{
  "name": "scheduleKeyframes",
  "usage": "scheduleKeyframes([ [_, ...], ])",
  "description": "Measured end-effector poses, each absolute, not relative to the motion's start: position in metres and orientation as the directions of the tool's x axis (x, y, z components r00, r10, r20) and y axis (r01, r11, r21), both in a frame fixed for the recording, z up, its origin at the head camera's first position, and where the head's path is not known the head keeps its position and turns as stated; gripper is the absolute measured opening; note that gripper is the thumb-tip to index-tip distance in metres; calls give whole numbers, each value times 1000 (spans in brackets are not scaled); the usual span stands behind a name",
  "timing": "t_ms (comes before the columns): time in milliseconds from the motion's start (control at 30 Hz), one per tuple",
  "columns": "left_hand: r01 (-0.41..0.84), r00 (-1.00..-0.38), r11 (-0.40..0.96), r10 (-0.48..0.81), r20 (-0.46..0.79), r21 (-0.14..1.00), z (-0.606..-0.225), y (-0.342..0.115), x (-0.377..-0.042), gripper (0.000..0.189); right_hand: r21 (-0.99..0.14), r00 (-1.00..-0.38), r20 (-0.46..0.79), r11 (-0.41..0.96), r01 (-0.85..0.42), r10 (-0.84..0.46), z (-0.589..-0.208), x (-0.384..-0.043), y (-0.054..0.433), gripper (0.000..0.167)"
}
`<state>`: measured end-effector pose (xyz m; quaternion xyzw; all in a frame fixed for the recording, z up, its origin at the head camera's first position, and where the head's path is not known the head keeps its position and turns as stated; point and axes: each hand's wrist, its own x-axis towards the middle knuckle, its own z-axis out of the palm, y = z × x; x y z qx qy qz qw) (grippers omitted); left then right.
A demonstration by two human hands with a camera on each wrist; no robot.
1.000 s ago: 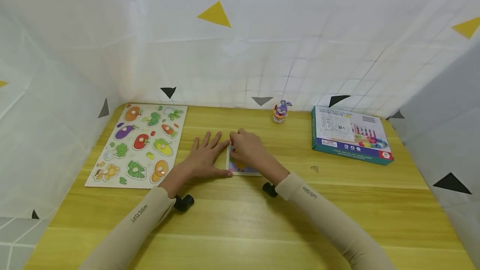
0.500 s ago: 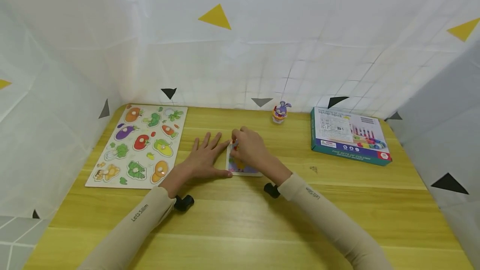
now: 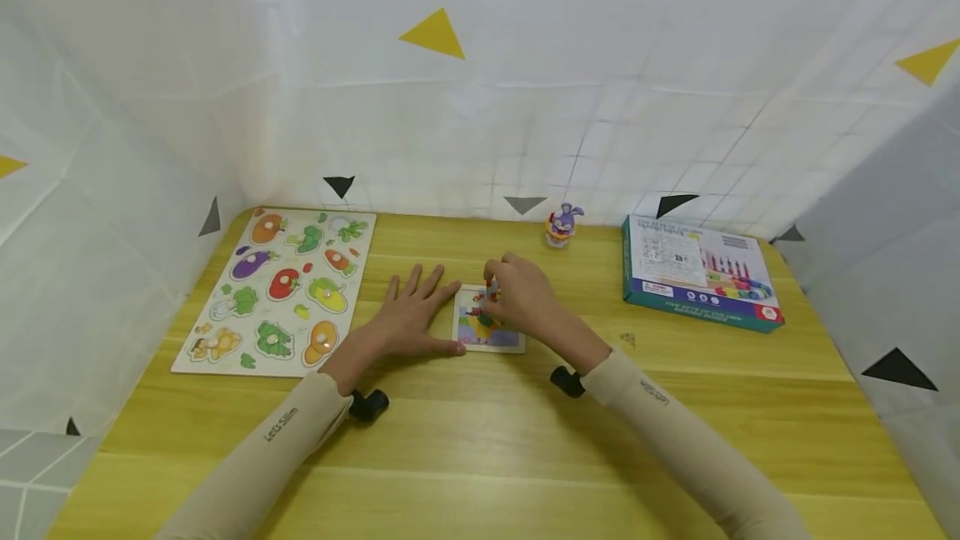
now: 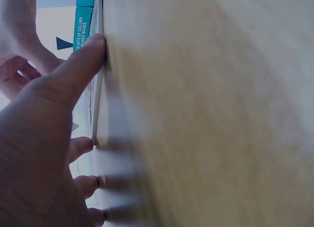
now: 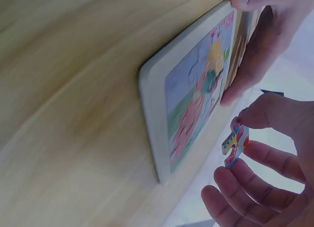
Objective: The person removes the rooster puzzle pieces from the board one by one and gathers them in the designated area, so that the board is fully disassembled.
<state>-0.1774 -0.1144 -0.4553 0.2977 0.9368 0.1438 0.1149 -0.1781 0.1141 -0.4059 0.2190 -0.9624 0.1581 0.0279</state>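
A small jigsaw puzzle in a pale tray (image 3: 517, 349) lies on the table between the hands. My left hand (image 3: 408, 319) rests with fingers spread, its thumb and index fingertip right at the tray's left side. Over the tray's right part, my right hand (image 3: 525, 298) pinches a colourful puzzle piece (image 5: 237, 142) between thumb and fingers. In the right wrist view that piece is raised clear of the puzzle, and a notch shows in its edge. Other pieces sit in the tray, forming part of a picture; the right hand hides its upper right corner in the head view.
Left of the hands lies a large vegetable peg board (image 3: 303, 369). A purple rabbit figure (image 3: 562, 225) stands at the back. At the right is a boxed bead set (image 3: 701, 273). White sheeting (image 3: 525, 107) encloses the table (image 3: 480, 457) at back and sides.
My right hand has come away from the puzzle's upper left, moving right with a piece pinched in it. More of the picture now shows. The left hand has stayed put.
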Motion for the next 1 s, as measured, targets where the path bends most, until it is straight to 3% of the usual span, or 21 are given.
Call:
scheduleKeyframes([
  [1000, 534, -790, 764, 604, -107, 363, -458, -116, -179, 106, -267, -927, 81, 888, -374, -366, -417, -178, 185, 21],
])
